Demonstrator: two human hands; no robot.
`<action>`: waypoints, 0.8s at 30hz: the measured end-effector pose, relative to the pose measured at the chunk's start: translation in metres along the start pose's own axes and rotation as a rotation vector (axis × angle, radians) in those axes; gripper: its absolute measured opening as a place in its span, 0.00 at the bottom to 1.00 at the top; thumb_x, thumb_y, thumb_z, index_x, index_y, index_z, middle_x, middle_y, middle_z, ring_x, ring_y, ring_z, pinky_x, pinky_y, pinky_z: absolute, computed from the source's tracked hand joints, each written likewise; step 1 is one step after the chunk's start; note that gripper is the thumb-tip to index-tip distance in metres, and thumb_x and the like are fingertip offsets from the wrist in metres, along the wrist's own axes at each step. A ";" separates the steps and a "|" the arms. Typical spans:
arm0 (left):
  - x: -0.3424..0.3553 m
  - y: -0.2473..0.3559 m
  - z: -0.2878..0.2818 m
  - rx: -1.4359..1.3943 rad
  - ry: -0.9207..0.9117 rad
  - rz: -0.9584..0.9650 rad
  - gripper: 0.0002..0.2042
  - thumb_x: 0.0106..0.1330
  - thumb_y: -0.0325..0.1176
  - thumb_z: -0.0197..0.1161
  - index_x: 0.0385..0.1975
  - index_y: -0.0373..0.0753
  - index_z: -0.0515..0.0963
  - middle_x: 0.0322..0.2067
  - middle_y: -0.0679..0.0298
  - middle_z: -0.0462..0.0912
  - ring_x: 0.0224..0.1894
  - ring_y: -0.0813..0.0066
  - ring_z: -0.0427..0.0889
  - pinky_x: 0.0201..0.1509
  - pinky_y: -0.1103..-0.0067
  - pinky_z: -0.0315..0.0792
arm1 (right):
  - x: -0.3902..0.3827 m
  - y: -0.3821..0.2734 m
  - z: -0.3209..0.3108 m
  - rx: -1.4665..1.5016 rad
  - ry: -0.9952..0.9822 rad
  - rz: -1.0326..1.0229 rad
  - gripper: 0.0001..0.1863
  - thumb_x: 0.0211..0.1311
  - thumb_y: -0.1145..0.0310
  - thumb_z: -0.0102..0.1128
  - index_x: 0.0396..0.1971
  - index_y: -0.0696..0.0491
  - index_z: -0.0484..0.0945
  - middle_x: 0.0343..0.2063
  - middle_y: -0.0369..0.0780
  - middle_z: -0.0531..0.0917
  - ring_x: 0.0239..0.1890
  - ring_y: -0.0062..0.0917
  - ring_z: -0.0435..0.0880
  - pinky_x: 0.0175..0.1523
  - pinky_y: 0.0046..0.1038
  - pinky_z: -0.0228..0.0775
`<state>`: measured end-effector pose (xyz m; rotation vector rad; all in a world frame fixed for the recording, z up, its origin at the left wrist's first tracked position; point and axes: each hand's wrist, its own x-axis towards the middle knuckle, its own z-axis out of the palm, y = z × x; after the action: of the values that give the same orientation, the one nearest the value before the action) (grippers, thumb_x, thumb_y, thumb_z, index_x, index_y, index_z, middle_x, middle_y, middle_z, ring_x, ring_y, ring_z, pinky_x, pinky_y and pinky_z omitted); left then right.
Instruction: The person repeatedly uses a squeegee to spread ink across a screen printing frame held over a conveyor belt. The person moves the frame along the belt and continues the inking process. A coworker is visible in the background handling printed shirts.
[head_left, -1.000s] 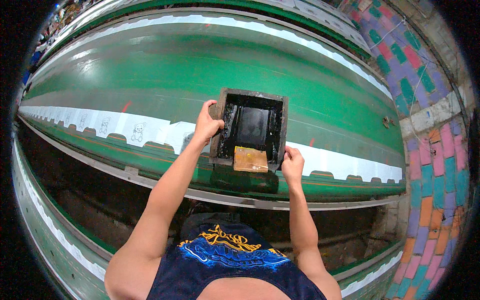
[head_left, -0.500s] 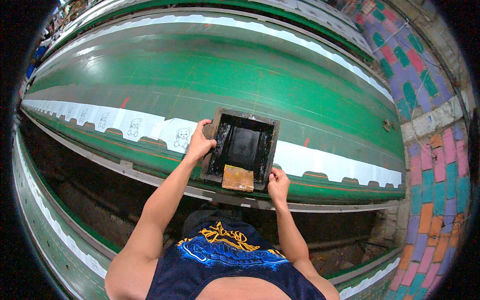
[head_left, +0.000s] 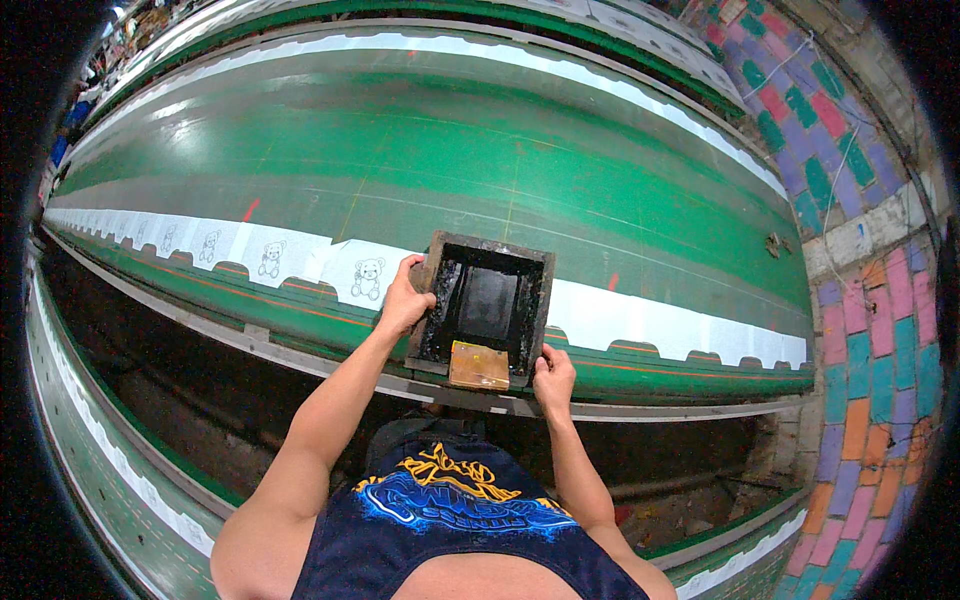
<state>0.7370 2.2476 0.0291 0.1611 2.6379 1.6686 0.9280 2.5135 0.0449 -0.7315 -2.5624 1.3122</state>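
A dark-rimmed screen-printing frame (head_left: pixel 544 300) lies over the white strip (head_left: pixel 620 318) at the green table's near edge, its inside coated black. My left hand (head_left: pixel 405 302) grips its left side, with the thumb on the rim. At the lower right corner, the closed fingers of my right hand (head_left: pixel 553 378) hold the frame. A tan, squeegee-like block (head_left: pixel 480 366) rests inside against the near rim. Left of the frame, the strip carries outlined bear drawings (head_left: pixel 367 278); right of it the strip looks plain white. Whatever lies under the frame is hidden.
The long green table (head_left: pixel 560 180) has another white strip (head_left: pixel 450 45) along its far edge. Further green tables (head_left: pixel 110 490) stand behind me and beyond. A dark gap (head_left: pixel 680 450) runs along the near side. Painted brick paving (head_left: pixel 860 370) lies to the right.
The frame has moved slightly toward me, with both hands still on it. The block inside has moved along with it.
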 end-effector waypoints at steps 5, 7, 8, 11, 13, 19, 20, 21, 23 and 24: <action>0.002 0.014 -0.003 0.005 -0.114 -0.176 0.39 0.44 0.26 0.68 0.62 0.48 0.66 0.24 0.54 0.82 0.29 0.62 0.83 0.40 0.69 0.76 | -0.008 -0.022 -0.004 -0.205 -0.057 -0.313 0.24 0.58 0.68 0.68 0.54 0.60 0.76 0.50 0.52 0.78 0.53 0.47 0.78 0.58 0.42 0.71; 0.003 0.013 -0.005 0.054 -0.138 -0.181 0.39 0.44 0.27 0.69 0.63 0.49 0.65 0.24 0.53 0.82 0.28 0.60 0.83 0.40 0.69 0.76 | -0.021 -0.053 -0.007 -0.211 -0.081 -0.618 0.29 0.55 0.66 0.71 0.56 0.58 0.74 0.53 0.52 0.76 0.56 0.48 0.75 0.61 0.43 0.69; 0.003 0.014 -0.006 0.080 -0.151 -0.183 0.39 0.44 0.28 0.69 0.63 0.49 0.65 0.24 0.53 0.82 0.28 0.60 0.83 0.40 0.69 0.76 | -0.022 -0.076 -0.014 -0.174 -0.355 -0.625 0.33 0.48 0.63 0.76 0.54 0.58 0.75 0.55 0.48 0.75 0.58 0.47 0.72 0.63 0.42 0.67; 0.001 0.019 -0.004 0.050 -0.141 -0.185 0.39 0.44 0.28 0.68 0.63 0.50 0.65 0.23 0.52 0.82 0.28 0.57 0.83 0.40 0.68 0.76 | -0.018 -0.077 -0.001 -0.302 -0.470 -0.812 0.30 0.46 0.68 0.74 0.51 0.59 0.75 0.53 0.47 0.77 0.56 0.46 0.74 0.62 0.43 0.69; 0.001 0.021 -0.004 0.063 -0.151 -0.203 0.39 0.44 0.29 0.68 0.63 0.49 0.65 0.24 0.51 0.82 0.29 0.56 0.84 0.41 0.67 0.77 | -0.005 -0.075 0.006 -0.406 -0.484 -0.837 0.28 0.45 0.71 0.72 0.49 0.59 0.76 0.50 0.48 0.78 0.53 0.44 0.77 0.61 0.43 0.71; -0.002 0.018 -0.001 0.073 -0.124 -0.194 0.38 0.45 0.30 0.68 0.63 0.49 0.65 0.24 0.50 0.82 0.29 0.54 0.84 0.40 0.66 0.77 | 0.028 -0.091 0.007 -0.335 -0.469 -0.725 0.09 0.51 0.75 0.65 0.34 0.59 0.78 0.35 0.48 0.82 0.42 0.44 0.81 0.50 0.41 0.75; -0.001 0.021 -0.002 0.085 -0.137 -0.212 0.38 0.45 0.30 0.68 0.62 0.49 0.65 0.24 0.50 0.82 0.29 0.53 0.84 0.40 0.66 0.77 | 0.037 -0.095 0.005 -0.347 -0.537 -0.683 0.08 0.52 0.74 0.65 0.32 0.59 0.78 0.34 0.48 0.82 0.41 0.45 0.81 0.49 0.42 0.75; -0.001 0.019 -0.001 0.090 -0.131 -0.192 0.38 0.45 0.30 0.68 0.62 0.49 0.65 0.24 0.50 0.82 0.29 0.52 0.84 0.40 0.65 0.76 | 0.047 -0.093 0.010 -0.345 -0.457 -0.728 0.07 0.53 0.73 0.66 0.28 0.59 0.77 0.31 0.49 0.82 0.38 0.46 0.82 0.47 0.44 0.76; -0.003 0.017 -0.001 0.099 -0.118 -0.153 0.38 0.45 0.30 0.68 0.62 0.48 0.64 0.24 0.49 0.81 0.29 0.50 0.83 0.40 0.65 0.76 | 0.077 -0.098 0.016 -0.375 -0.393 -0.728 0.06 0.54 0.73 0.65 0.29 0.59 0.77 0.31 0.49 0.82 0.39 0.47 0.82 0.46 0.44 0.76; -0.001 0.019 -0.001 0.096 -0.136 -0.173 0.37 0.45 0.31 0.68 0.62 0.48 0.65 0.25 0.49 0.82 0.30 0.49 0.83 0.41 0.64 0.76 | 0.093 -0.100 0.020 -0.376 -0.360 -0.711 0.06 0.55 0.74 0.65 0.29 0.59 0.77 0.32 0.49 0.82 0.40 0.47 0.81 0.46 0.44 0.75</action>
<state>0.7396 2.2547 0.0461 0.0439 2.5512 1.4280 0.8061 2.4963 0.1068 0.4157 -2.9415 0.7845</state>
